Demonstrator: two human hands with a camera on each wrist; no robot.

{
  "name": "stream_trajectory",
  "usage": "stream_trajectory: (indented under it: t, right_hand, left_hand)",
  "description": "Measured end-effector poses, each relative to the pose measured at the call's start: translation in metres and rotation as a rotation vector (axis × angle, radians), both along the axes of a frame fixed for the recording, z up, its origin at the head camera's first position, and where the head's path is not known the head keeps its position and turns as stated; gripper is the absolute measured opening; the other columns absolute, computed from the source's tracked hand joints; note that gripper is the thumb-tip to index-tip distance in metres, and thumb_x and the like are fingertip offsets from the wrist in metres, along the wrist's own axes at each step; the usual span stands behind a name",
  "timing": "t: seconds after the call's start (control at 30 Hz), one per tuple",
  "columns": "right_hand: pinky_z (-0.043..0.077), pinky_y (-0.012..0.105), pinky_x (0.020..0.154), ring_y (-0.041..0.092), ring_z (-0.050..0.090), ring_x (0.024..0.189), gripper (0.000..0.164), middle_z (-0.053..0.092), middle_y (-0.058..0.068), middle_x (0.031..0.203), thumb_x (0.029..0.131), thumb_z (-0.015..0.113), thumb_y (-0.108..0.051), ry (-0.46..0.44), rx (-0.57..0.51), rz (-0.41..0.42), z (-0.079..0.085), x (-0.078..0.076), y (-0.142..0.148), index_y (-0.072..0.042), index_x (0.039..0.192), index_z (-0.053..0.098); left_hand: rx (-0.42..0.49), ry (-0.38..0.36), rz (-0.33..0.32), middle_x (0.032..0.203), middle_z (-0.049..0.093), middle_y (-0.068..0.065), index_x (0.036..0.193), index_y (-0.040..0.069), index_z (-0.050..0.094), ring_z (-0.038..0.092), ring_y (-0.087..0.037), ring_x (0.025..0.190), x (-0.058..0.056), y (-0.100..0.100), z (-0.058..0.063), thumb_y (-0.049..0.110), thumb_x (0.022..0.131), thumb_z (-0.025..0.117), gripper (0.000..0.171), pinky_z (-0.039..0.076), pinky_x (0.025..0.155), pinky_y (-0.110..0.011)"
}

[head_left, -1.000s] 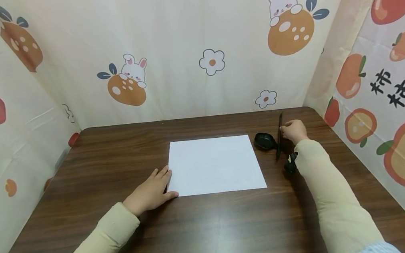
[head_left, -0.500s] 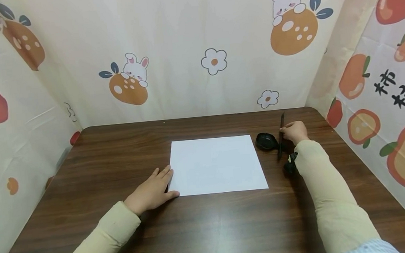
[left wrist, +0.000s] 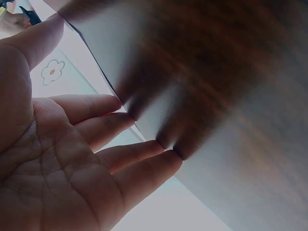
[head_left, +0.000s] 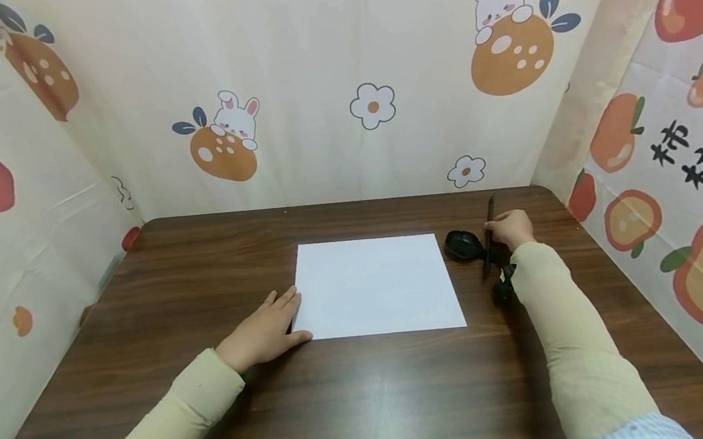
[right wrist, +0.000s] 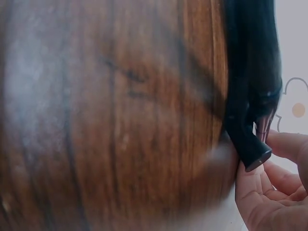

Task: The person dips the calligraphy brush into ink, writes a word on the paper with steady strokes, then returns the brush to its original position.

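Observation:
My left hand [head_left: 264, 332] lies with its fingers spread and nearly straight at the left edge of a blank white sheet of paper [head_left: 376, 287]. In the left wrist view, the fingertips [left wrist: 173, 153] press down along that edge. At the right, my right hand [head_left: 512, 228] pinches a thin dark pen-like stick [head_left: 488, 249] between thumb and fingers. Just left of the stick sits a black spoon-shaped dish [head_left: 462, 245], its bowl towards the paper. The dish's black handle [right wrist: 246, 139] runs beside the pinching fingers in the right wrist view, partly covering the stick.
The brown wooden table [head_left: 367, 399] meets a patterned curtain [head_left: 314, 76] at its back edge, with another curtain [head_left: 654, 158] along the right side. A small black camera [head_left: 504, 286] hangs at the right wrist, close over the table.
The whole head view has shifted slightly. The left hand stays at the paper's edge, and the right hand keeps pinching the stick beside the dish with almost no movement.

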State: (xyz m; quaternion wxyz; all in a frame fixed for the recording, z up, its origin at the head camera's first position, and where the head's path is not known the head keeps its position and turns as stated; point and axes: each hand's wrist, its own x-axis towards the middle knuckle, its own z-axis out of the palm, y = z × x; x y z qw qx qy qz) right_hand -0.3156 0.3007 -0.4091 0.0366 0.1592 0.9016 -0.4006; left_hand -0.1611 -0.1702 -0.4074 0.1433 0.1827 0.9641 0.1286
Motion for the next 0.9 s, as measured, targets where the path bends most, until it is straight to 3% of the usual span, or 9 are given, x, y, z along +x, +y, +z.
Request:
stream_trajectory:
  t: [0.13, 0.23, 0.37, 0.47, 0.6, 0.7, 0.8, 0.9]
  right_hand:
    - [0.050, 0.049, 0.100, 0.037, 0.065, 0.110, 0.046, 0.049, 0.032, 0.140, 0.099, 0.053, -0.016, -0.008, -0.037, 0.007, 0.000, 0.000, 0.002, 0.011, 0.137, 0.050]
    - [0.053, 0.046, 0.097, 0.026, 0.070, 0.095, 0.047, 0.049, 0.032, 0.139, 0.099, 0.052, -0.015, -0.013, -0.059, 0.008, 0.000, -0.001, 0.003, 0.011, 0.138, 0.048]
    - [0.058, 0.030, 0.080, 0.005, 0.064, 0.071, 0.049, 0.052, 0.031, 0.135, 0.098, 0.052, -0.015, -0.005, -0.085, 0.002, 0.002, -0.004, 0.007, 0.011, 0.139, 0.046]
    - [0.054, 0.020, 0.065, -0.001, 0.059, 0.063, 0.050, 0.057, 0.030, 0.129, 0.097, 0.053, -0.015, 0.006, -0.108, -0.008, 0.004, -0.006, 0.010, 0.012, 0.139, 0.046]
    - [0.051, 0.018, 0.059, -0.001, 0.058, 0.061, 0.052, 0.067, 0.018, 0.105, 0.097, 0.053, -0.016, 0.009, -0.114, -0.004, 0.012, -0.008, 0.012, 0.010, 0.141, 0.045]
    - [0.051, 0.019, 0.059, -0.001, 0.059, 0.061, 0.054, 0.067, 0.007, 0.090, 0.096, 0.053, -0.017, 0.015, -0.118, 0.001, 0.021, -0.009, 0.013, 0.009, 0.143, 0.043]
    - [0.053, 0.020, 0.060, -0.001, 0.060, 0.063, 0.055, 0.065, 0.003, 0.087, 0.096, 0.053, -0.017, 0.035, -0.147, -0.021, 0.030, -0.010, 0.011, 0.007, 0.144, 0.042]
    - [0.054, 0.019, 0.064, -0.001, 0.060, 0.067, 0.057, 0.061, 0.004, 0.097, 0.097, 0.051, -0.019, 0.048, -0.207, -0.045, 0.039, -0.010, 0.010, 0.004, 0.148, 0.037]
  left_hand:
    - [-0.001, 0.003, -0.001, 0.159, 0.027, -0.023, 0.149, -0.005, 0.033, 0.023, -0.051, 0.144, 0.000, 0.000, 0.000, 0.044, 0.094, 0.062, 0.080, 0.026, 0.117, -0.058]
    - [0.000, 0.002, -0.001, 0.159, 0.026, -0.023, 0.149, -0.005, 0.033, 0.023, -0.051, 0.144, 0.001, 0.001, 0.000, 0.044, 0.094, 0.062, 0.079, 0.026, 0.117, -0.058]
    - [-0.001, -0.001, 0.000, 0.159, 0.026, -0.022, 0.150, -0.005, 0.033, 0.023, -0.051, 0.144, 0.001, 0.002, 0.000, 0.044, 0.094, 0.062, 0.079, 0.026, 0.117, -0.058]
    - [-0.003, 0.001, -0.002, 0.160, 0.026, -0.022, 0.150, -0.004, 0.033, 0.023, -0.051, 0.144, 0.001, 0.002, 0.000, 0.045, 0.094, 0.061, 0.079, 0.026, 0.117, -0.058]
    - [-0.007, 0.008, -0.006, 0.159, 0.026, -0.023, 0.149, -0.005, 0.033, 0.024, -0.052, 0.144, 0.000, 0.002, -0.001, 0.044, 0.094, 0.062, 0.079, 0.026, 0.117, -0.058]
    - [-0.008, 0.014, -0.011, 0.159, 0.027, -0.024, 0.149, -0.006, 0.034, 0.025, -0.052, 0.143, 0.000, 0.001, -0.001, 0.044, 0.094, 0.062, 0.079, 0.026, 0.117, -0.058]
    - [-0.010, 0.016, -0.013, 0.159, 0.027, -0.024, 0.149, -0.006, 0.034, 0.025, -0.052, 0.143, -0.001, 0.002, -0.002, 0.044, 0.094, 0.062, 0.079, 0.026, 0.117, -0.058]
    - [-0.011, 0.016, -0.012, 0.159, 0.026, -0.023, 0.149, -0.005, 0.033, 0.024, -0.052, 0.144, -0.002, 0.002, -0.004, 0.045, 0.094, 0.061, 0.080, 0.026, 0.117, -0.058]
